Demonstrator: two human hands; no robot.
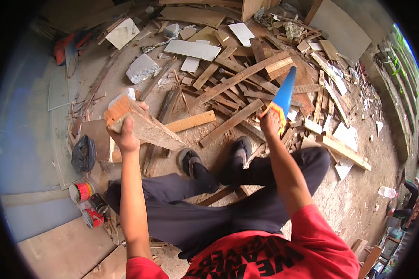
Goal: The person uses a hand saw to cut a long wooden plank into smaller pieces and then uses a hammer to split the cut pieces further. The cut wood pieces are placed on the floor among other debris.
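My left hand (126, 135) is closed around a thick wooden block (146, 124), gripping it near its reddish end, which is tilted up on the left. The block's other end slants down toward my left foot. In my right hand (270, 123) is a handsaw (284, 95), held by its orange and yellow handle. Its blue blade points up and away from me, over the scrap wood pile, and is apart from the block. A light wooden piece (191, 122) lies on the ground just beyond the block.
Scrap planks (237, 79) heap up ahead, with white boards (192, 49) and a concrete chunk (142, 69) among them. To my left are a black plastic bag (83, 154) and red cans (81, 191). A clear plastic container (387, 192) lies far right, near another person (407, 200).
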